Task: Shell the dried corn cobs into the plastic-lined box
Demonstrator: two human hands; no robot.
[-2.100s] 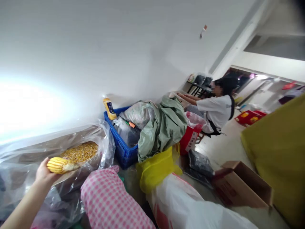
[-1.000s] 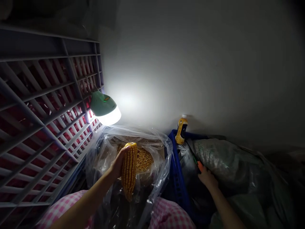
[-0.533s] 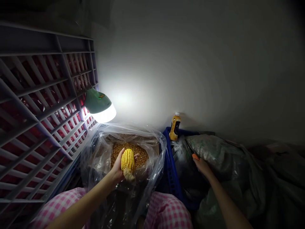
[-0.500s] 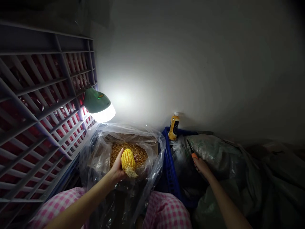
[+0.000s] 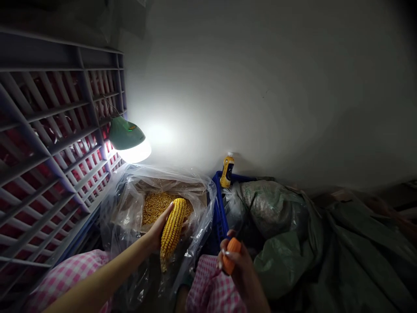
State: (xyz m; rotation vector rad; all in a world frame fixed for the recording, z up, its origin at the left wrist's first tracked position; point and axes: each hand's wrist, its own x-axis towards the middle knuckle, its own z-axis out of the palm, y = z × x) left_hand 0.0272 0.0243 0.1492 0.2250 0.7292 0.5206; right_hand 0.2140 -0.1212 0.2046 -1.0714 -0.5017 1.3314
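My left hand [image 5: 158, 230] is closed around a yellow corn cob [image 5: 172, 228], its thick end up and its narrow tip hanging down. The cob's visible side is covered in kernels. Below and behind it, loose corn kernels [image 5: 154, 208] lie inside a clear plastic bag [image 5: 125, 217] spread open over a box. Over my right knee, my right hand [image 5: 243, 267] grips an orange-handled tool [image 5: 232, 255]. Its working end cannot be made out clearly. The two hands are apart, and the tool does not touch the cob.
A lit green lamp [image 5: 128, 139] hangs from a slatted plastic crate [image 5: 68, 104] at left. To the right stands a blue basket [image 5: 221, 213], with a yellow bottle [image 5: 227, 170] at its back corner. Filled plastic bags [image 5: 273, 204] and dark green sacking [image 5: 352, 243] lie beyond.
My right hand has come left and nearer to me from above the basket, with the orange-handled tool. In my left hand the cob has turned and now shows its full length.
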